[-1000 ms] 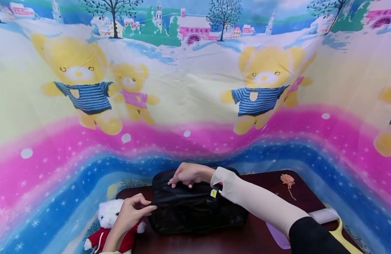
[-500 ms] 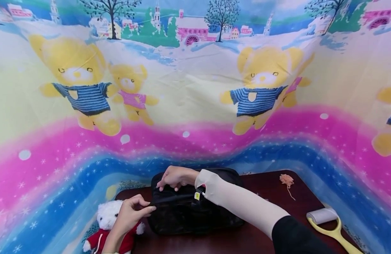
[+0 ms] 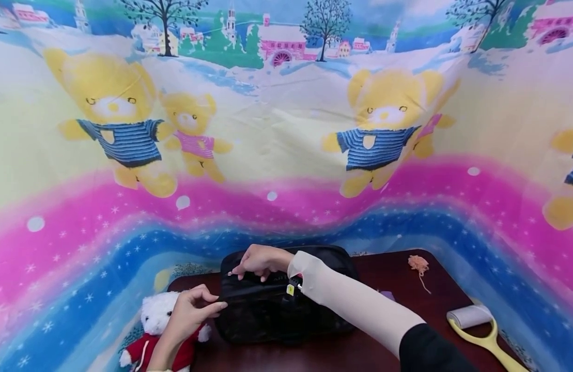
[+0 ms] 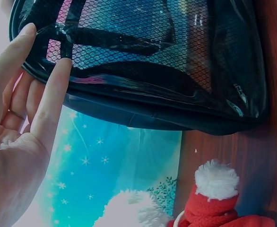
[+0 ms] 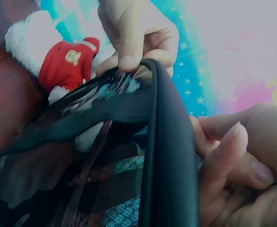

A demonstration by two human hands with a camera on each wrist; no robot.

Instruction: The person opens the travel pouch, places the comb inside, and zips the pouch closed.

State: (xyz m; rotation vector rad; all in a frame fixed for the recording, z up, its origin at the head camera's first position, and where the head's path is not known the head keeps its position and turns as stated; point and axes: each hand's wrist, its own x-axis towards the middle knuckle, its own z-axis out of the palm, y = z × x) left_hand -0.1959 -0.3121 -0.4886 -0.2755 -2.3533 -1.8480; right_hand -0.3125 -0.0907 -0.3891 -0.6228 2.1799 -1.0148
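One corner of the black bag (image 3: pixel 253 316) is pinched by the left hand (image 3: pixel 193 310), presumably for tension; the apparent zipper pull (image 3: pixel 230 273), by the curled right hand (image 3: pixel 263 259).

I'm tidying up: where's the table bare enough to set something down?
The table looks bare between the orange yarn and lint roller, right of the beige sleeve. Crowded at left: black bag, left hand, right hand, white plush.

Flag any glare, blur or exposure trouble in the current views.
Head view: bright backdrop, but the black bag is so dark that detail sinks; left wrist: reflections streak the bag's glossy panel, pale wash-out below the left hand; right wrist: hazy, low contrast, backdrop washed out at upper right, right hand slightly soft.
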